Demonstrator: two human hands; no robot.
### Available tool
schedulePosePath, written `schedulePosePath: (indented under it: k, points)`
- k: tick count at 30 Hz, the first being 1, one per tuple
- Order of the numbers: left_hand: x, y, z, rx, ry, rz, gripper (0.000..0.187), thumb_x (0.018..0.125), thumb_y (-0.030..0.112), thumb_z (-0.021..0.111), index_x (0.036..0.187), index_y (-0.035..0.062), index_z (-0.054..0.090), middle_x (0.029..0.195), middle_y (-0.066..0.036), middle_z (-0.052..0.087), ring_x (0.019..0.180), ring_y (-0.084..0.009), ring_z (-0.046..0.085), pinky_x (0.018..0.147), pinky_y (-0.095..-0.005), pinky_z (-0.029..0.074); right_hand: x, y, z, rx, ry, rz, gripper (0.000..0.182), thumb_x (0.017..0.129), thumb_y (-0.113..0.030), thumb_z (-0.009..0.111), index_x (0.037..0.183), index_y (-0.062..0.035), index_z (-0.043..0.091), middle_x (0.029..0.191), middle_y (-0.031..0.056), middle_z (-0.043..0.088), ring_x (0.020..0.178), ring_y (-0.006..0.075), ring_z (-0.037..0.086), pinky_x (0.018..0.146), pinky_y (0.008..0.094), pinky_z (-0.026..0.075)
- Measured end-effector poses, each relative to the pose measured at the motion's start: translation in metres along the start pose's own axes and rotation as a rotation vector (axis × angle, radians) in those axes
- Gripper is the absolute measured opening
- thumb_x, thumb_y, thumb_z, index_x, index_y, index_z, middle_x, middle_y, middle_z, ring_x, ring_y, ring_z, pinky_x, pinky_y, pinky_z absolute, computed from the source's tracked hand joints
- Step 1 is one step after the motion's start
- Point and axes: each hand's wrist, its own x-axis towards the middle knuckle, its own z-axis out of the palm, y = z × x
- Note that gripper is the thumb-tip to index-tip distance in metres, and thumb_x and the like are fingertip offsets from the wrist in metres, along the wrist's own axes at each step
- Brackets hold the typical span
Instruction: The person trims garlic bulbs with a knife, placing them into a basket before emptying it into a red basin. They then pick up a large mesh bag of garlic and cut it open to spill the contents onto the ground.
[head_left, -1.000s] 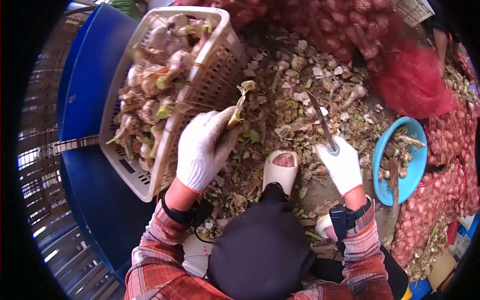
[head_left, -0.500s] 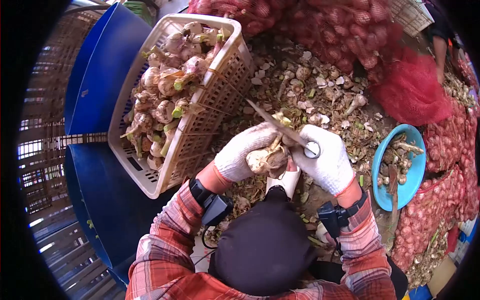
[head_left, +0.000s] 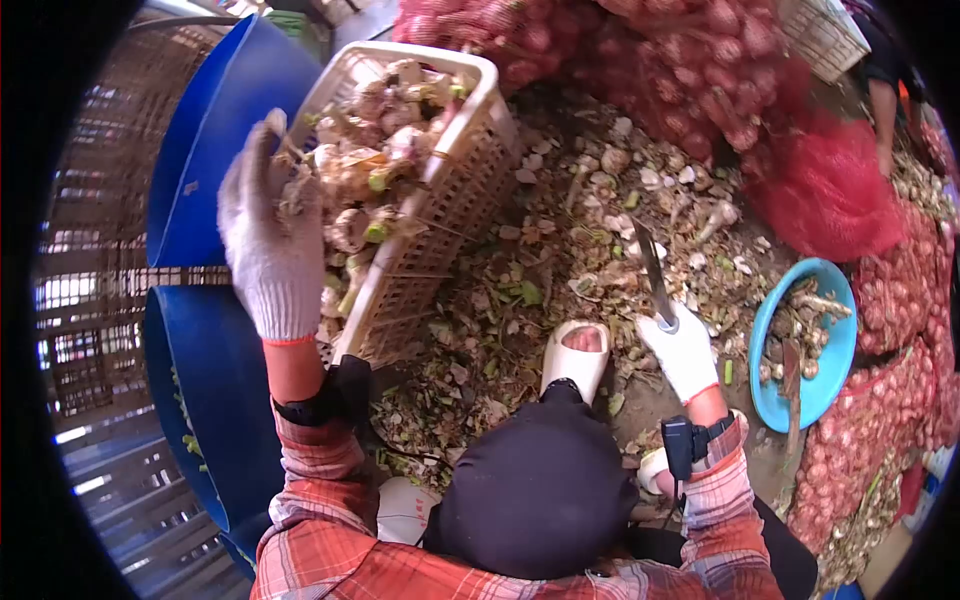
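My left hand [head_left: 265, 225], in a white knitted glove, is over the left side of a cream plastic crate [head_left: 455, 185]. Its fingers stretch out towards the crate's far end, the glove blurred at the tips. Piled in that crate are garlic bulbs [head_left: 350, 228] with cut stems, some right beside my fingers. My right hand [head_left: 685, 350], also gloved, is closed around the handle of a knife [head_left: 652, 270] above the littered floor. The blade points up and away from me.
Blue bins [head_left: 200, 150] stand left of the crate. A turquoise basin [head_left: 843, 350] at the right holds garlic and a wooden-looking strip. Red net sacks [head_left: 680, 70] of garlic line the back and right. Peelings [head_left: 500, 290] cover the floor; another person's arm [head_left: 883, 115] shows top right.
My left hand has swung left from the knife to the crate, and the garlic bulb is no longer in front of me. My right hand has moved slightly right and down with the knife.
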Motion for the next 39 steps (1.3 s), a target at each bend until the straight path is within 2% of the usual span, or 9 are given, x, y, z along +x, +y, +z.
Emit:
schedulePosePath:
  k: [2, 5, 7, 15, 21, 25, 28, 32, 39]
  points:
    - [0.001, 0.036, 0.011, 0.181, 0.024, 0.04, 0.061, 0.083, -0.004, 0.071, 0.141, 0.0078, 0.054, 0.136, -0.016, 0.057, 0.121, -0.0277, 0.059, 0.103, -0.038, 0.048, -0.001, 0.01, 0.002, 0.008, 0.052, -0.016, 0.034, 0.086, -0.029, 0.075, 0.095, 0.0012, 0.063, 0.075, 0.0094, 0.064, 0.068, 0.0156, 0.057, 0.066, 0.0323, 0.05]
    - [-0.024, 0.083, 0.071, -0.352, -0.371, 0.263, 0.043, 0.078, 0.0, 0.072, 0.119, 0.007, 0.065, 0.11, -0.014, 0.068, 0.101, -0.0332, 0.066, 0.09, -0.0413, 0.052, 0.004, 0.026, 0.005, -0.003, 0.045, 0.041, 0.037, 0.086, -0.032, 0.074, 0.093, 0.0016, 0.062, 0.076, 0.013, 0.065, 0.067, 0.0186, 0.059, 0.066, 0.0349, 0.05]
    - [-0.063, 0.101, 0.128, -0.48, -0.782, 0.096, 0.042, 0.083, 0.009, 0.071, 0.124, 0.0085, 0.063, 0.106, -0.015, 0.067, 0.1, -0.0345, 0.065, 0.088, -0.0392, 0.052, 0.001, 0.025, 0.004, 0.006, 0.086, 0.053, 0.035, 0.086, -0.031, 0.074, 0.091, 0.0015, 0.061, 0.074, 0.0135, 0.064, 0.066, 0.0201, 0.059, 0.065, 0.0364, 0.05]
    - [-0.083, 0.065, 0.347, 0.052, -0.994, -0.297, 0.068, 0.081, 0.024, 0.074, 0.142, 0.0112, 0.047, 0.126, -0.021, 0.063, 0.116, -0.0384, 0.06, 0.096, -0.0464, 0.051, -0.004, 0.045, -0.029, -0.012, 0.163, 0.189, 0.04, 0.084, -0.035, 0.075, 0.087, 0.0008, 0.057, 0.072, 0.0153, 0.062, 0.065, 0.0246, 0.059, 0.064, 0.0386, 0.049]
    - [-0.101, 0.048, 0.346, -0.534, -0.501, -0.689, 0.043, 0.086, 0.011, 0.064, 0.129, 0.005, 0.06, 0.118, -0.014, 0.069, 0.109, -0.0241, 0.066, 0.096, -0.0339, 0.049, 0.008, 0.055, -0.045, 0.12, 0.331, 0.262, 0.035, 0.086, -0.034, 0.076, 0.094, -0.0028, 0.062, 0.073, 0.0035, 0.061, 0.065, 0.0131, 0.055, 0.061, 0.032, 0.047]
    - [-0.085, 0.118, 0.309, -1.049, -0.606, -0.58, 0.024, 0.092, 0.008, 0.066, 0.115, 0.0014, 0.067, 0.104, -0.008, 0.07, 0.096, -0.0155, 0.065, 0.083, -0.0294, 0.052, 0.016, 0.103, -0.018, 0.453, 0.44, 0.313, 0.017, 0.091, -0.017, 0.073, 0.095, -0.0059, 0.06, 0.073, -0.0014, 0.062, 0.055, 0.0074, 0.055, 0.049, 0.0246, 0.044]
    - [-0.069, 0.205, 0.279, -1.032, -0.62, -0.036, 0.027, 0.092, 0.003, 0.063, 0.119, 0.0032, 0.066, 0.104, -0.011, 0.069, 0.089, -0.0186, 0.067, 0.082, -0.0295, 0.054, 0.007, 0.085, -0.008, 0.793, 0.324, 0.514, 0.017, 0.093, -0.017, 0.07, 0.095, -0.0056, 0.059, 0.07, 0.0004, 0.059, 0.051, 0.0125, 0.055, 0.046, 0.0266, 0.042]
    - [-0.077, 0.278, 0.276, -1.464, -0.844, 0.278, 0.078, 0.083, 0.03, 0.074, 0.148, 0.0073, 0.04, 0.142, -0.022, 0.048, 0.132, -0.0343, 0.048, 0.112, -0.0444, 0.038, 0.007, 0.081, 0.0, 0.57, 0.369, 0.347, 0.031, 0.09, -0.024, 0.073, 0.106, 0.0003, 0.062, 0.077, 0.0028, 0.065, 0.061, 0.0098, 0.059, 0.054, 0.0275, 0.047]
    - [-0.099, 0.197, 0.381, -0.306, -0.935, 0.496, 0.084, 0.07, 0.037, 0.082, 0.146, 0.0221, 0.048, 0.151, -0.016, 0.04, 0.138, -0.0451, 0.036, 0.109, -0.0603, 0.036, 0.04, 0.097, -0.021, 0.508, 0.631, 0.396, 0.023, 0.091, -0.019, 0.073, 0.102, -0.0045, 0.06, 0.074, -0.0011, 0.058, 0.063, 0.008, 0.053, 0.057, 0.0257, 0.044]
